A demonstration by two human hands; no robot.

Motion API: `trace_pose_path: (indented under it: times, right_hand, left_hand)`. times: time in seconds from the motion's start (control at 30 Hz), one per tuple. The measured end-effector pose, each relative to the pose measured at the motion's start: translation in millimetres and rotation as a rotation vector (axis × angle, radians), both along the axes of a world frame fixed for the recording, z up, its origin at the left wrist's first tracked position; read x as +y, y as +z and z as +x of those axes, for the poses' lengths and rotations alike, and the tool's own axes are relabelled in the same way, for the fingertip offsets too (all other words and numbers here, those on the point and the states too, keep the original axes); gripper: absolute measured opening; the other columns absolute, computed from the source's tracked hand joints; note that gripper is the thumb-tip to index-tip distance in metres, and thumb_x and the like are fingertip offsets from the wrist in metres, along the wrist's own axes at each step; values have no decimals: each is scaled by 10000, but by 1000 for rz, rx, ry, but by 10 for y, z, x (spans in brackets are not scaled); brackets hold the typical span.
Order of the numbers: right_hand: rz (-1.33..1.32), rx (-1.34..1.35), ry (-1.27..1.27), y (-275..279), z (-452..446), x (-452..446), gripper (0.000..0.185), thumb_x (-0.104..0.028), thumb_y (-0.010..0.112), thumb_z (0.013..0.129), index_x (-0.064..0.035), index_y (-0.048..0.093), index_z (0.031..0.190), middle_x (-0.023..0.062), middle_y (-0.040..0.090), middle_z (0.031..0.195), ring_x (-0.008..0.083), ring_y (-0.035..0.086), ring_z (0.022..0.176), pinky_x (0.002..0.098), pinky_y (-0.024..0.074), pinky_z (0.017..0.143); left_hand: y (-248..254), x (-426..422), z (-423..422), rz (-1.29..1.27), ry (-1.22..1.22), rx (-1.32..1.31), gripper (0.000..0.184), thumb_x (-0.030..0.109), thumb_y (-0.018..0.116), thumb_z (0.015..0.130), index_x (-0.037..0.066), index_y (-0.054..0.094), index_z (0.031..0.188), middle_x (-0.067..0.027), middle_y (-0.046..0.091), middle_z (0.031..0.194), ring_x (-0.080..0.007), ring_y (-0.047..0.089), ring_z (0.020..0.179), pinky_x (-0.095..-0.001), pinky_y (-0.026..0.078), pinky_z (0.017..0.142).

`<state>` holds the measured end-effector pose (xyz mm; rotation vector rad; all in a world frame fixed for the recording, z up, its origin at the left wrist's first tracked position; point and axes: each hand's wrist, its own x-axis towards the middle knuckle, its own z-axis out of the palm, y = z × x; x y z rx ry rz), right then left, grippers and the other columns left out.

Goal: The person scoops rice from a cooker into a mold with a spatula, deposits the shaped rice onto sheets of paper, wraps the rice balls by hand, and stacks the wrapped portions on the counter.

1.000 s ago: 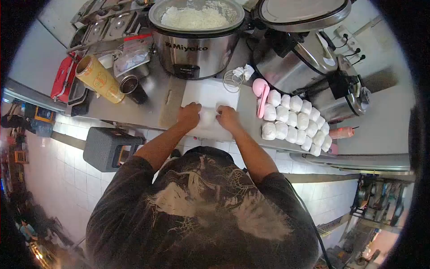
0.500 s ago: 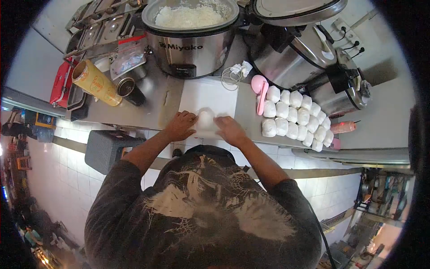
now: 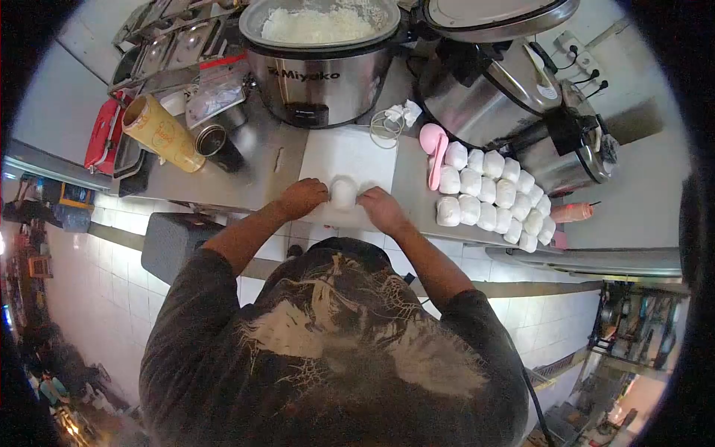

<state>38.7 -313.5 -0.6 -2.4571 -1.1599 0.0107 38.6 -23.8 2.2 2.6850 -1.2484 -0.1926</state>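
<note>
Head view, sole view: one rounded white lump (image 3: 343, 193), apparently wrapped, at the near end of a flat white rectangular sheet (image 3: 350, 153) on a brushed-steel counter (image 3: 257, 175). Left hand (image 3: 304, 197), bare, at the lump's left side, fingers bent inward; right hand (image 3: 383, 208), bare, at its right side, fingers likewise curled. Whether the fingertips pinch a thin wrap or merely rest beside the lump cannot be told. To the right: one group of rounded white parcels (image 3: 488, 192), set close in rows; one pink plastic scoop (image 3: 437, 167), beside the group's left edge. Far side: one silver cylindrical rice cooker (image 3: 316, 86), uncovered, with loose white rice (image 3: 319, 28); one white coiled cable (image 3: 386, 128) near its base. Far left: one yellow printed cylinder (image 3: 165, 134), tilted; one black cup (image 3: 220, 149). Handling note, by judgement: both hands are best kept level, with equal, light pressure from either side, so that the lump stays rounded and any wrap lies taut without tearing; the counter's near edge is close and calls for care. Obscured: the lump's underside and contents; the fingertips, too small to resolve; the rice cooker's far rim, cut off above; any clear film, lost against the white sheet.
</note>
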Motion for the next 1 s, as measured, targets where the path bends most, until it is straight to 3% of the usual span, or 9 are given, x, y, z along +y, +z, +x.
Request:
trace_pose_path:
  times: [0.2, 0.27, 0.37, 0.43, 0.53, 0.67, 0.8, 0.93, 1.0]
  right_hand:
    - [91, 596, -390, 242, 200, 214, 281, -194, 697, 845, -45, 603, 1063, 172, 660, 992, 345, 590, 1047, 454, 488, 901]
    - [20, 249, -364, 114, 279, 269, 322, -185, 768, 770, -33, 605, 1002, 190, 650, 925, 364, 610, 969, 463, 497, 869]
    - [-232, 213, -215, -20, 488, 352, 318, -150, 796, 724, -22, 604, 942, 179, 638, 897, 387, 613, 900, 472, 493, 828]
    - [-169, 258, -231, 105, 456, 345, 305, -128, 799, 710, -20, 600, 914, 164, 626, 865, 365, 614, 874, 446, 492, 805]
    - [10, 447, -204, 244, 418, 275, 293, -92, 804, 695, -34, 591, 888, 105, 601, 809, 285, 610, 819, 385, 483, 757]
    - [404, 1005, 24, 524, 114, 125, 263, -42, 779, 741, -77, 579, 908, -21, 589, 805, 121, 579, 797, 280, 463, 743]
    - [664, 1472, 36, 793, -236, -35, 221, -11, 704, 855, -56, 587, 1036, 13, 669, 1011, 107, 602, 961, 267, 470, 847]
    - [767, 1355, -48, 758, -443, -104, 289, -24, 722, 837, -52, 591, 1092, 32, 667, 1004, 126, 613, 957, 280, 471, 865]
    - [662, 639, -186, 797, -525, -80, 366, -19, 733, 813, -51, 588, 1148, 59, 671, 999, 157, 629, 951, 292, 474, 884]
  left_hand:
    - [160, -139, 218, -296, 425, 540, 314, 133, 702, 812, 64, 596, 1099, -140, 633, 1042, -354, 593, 1067, -460, 500, 903]
    - [-214, -217, 275, -312, 449, 360, 324, 137, 709, 802, 71, 593, 1097, -153, 638, 1013, -358, 605, 1035, -463, 502, 895]
    - [-93, -369, 263, -240, 441, 151, 320, 108, 693, 801, 83, 583, 1101, -170, 644, 971, -367, 623, 983, -473, 501, 881]
    - [-127, -363, 283, -151, 408, 113, 312, 75, 669, 808, 86, 576, 1105, -175, 645, 959, -374, 628, 963, -479, 497, 875]
    - [-162, -288, 315, -462, 303, 247, 336, -13, 609, 801, 88, 547, 1114, -175, 639, 981, -390, 623, 940, -461, 499, 837]
    - [252, -184, 32, -549, 307, 772, 309, -87, 590, 832, 60, 504, 1089, -122, 639, 1028, -255, 629, 975, -354, 492, 849]
    - [783, -196, -265, -847, 241, 1298, 268, -69, 585, 912, 57, 495, 1130, -66, 653, 1000, -129, 604, 962, -298, 502, 801]
    - [876, -338, -384, -871, 316, 1243, 309, -98, 585, 896, 58, 495, 1146, -82, 658, 1020, -136, 613, 951, -297, 506, 826]
    - [904, -396, -426, -939, 368, 1232, 309, -94, 578, 902, 50, 491, 1161, -89, 657, 1005, -143, 617, 941, -298, 506, 838]
